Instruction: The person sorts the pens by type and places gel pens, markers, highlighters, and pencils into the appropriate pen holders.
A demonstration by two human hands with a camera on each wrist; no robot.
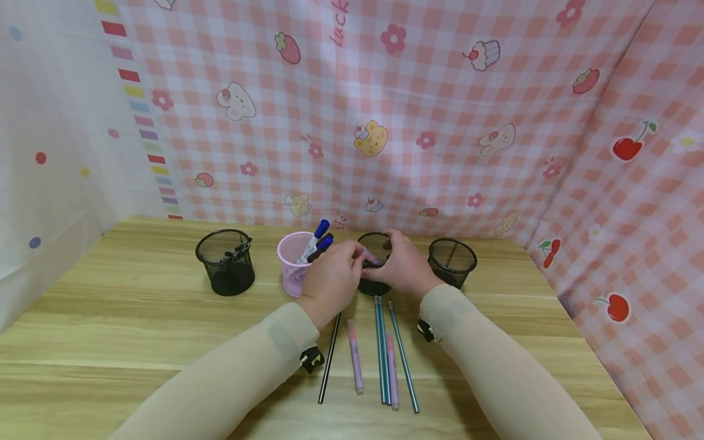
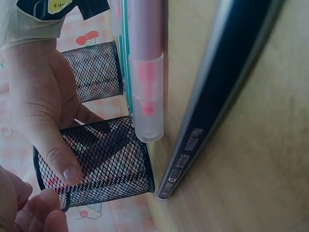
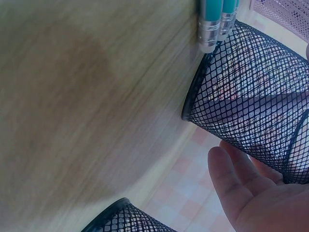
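Observation:
My right hand grips a black mesh pen cup, the thumb on the near side of the rim and the fingers around the far side. In the right wrist view, its fingers curve about the mesh cup. My left hand is at the same rim, its fingertips pinching the upper end of a pink highlighter that leans into the cup. Through the mesh in the left wrist view, the highlighter's body shows as a dark shape. The left fingers hide part of its top.
A pink cup with blue-capped markers stands left, beyond it a black cup with dark items. Another black cup is right. In front lie a black pencil, two highlighters and several teal pencils.

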